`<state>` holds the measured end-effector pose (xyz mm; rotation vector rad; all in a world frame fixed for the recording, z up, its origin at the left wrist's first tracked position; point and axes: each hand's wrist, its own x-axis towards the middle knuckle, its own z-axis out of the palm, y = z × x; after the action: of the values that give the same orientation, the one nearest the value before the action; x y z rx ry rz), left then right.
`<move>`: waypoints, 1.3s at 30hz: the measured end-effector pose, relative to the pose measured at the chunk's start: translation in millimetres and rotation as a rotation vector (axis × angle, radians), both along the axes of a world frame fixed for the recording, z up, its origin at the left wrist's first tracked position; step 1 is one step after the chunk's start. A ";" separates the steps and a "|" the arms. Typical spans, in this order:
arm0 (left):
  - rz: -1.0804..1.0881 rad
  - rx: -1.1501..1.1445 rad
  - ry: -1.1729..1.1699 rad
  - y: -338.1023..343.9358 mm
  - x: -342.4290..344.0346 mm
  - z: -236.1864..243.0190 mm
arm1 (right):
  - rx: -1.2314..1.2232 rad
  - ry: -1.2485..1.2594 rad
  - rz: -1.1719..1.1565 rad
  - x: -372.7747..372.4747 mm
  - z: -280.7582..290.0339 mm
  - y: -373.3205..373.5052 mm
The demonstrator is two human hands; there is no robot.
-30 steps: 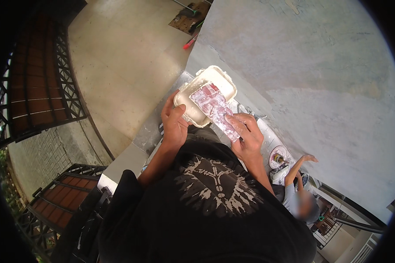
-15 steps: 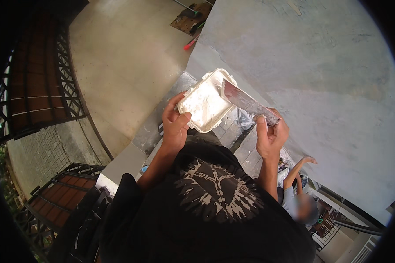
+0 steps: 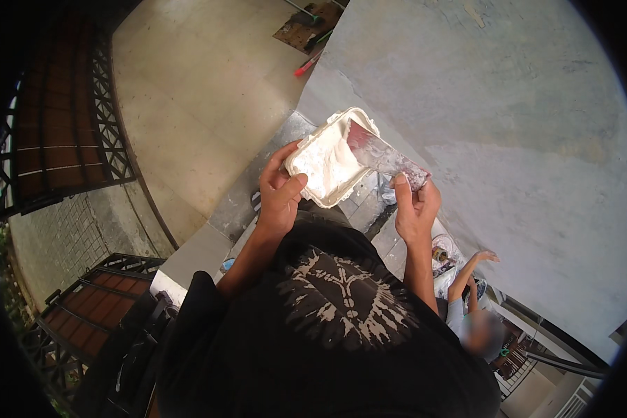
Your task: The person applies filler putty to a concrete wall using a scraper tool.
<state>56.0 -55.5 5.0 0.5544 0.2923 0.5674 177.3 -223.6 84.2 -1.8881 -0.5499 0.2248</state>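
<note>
Gripping the tub near centre frame in the left hand, pinching the scraper in the right hand; apparently working white paste, next likely needing a level, steady lift.

Soft daylight, seen through a dark-cornered fisheye.
The white paste glares almost blank, while the wall looks evenly lit and the black shirt loses detail; the gate curves near the dim edge, and a blur covers another person's head.
</note>
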 end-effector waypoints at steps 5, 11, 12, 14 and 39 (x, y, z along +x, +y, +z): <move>-0.025 0.039 0.079 2.4 2.9 1.8 | 0.089 0.217 -0.008 1.0 -22.3 0.9; -0.035 0.051 0.130 5.2 5.4 -2.7 | 0.408 0.588 0.007 3.3 -45.2 6.0; -0.037 0.054 0.130 5.8 5.4 -2.8 | 0.503 0.668 0.035 2.9 -46.2 6.8; -0.044 0.020 0.134 6.1 5.1 -2.8 | 0.536 0.679 0.023 1.6 -44.5 7.9; -0.070 -0.041 0.061 7.3 8.1 1.2 | 0.097 -0.348 -0.112 -22.2 -7.7 -0.8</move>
<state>64.1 -48.2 6.1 0.5410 0.3406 0.4765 155.1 -224.4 76.5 -1.8661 -0.6729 -0.2055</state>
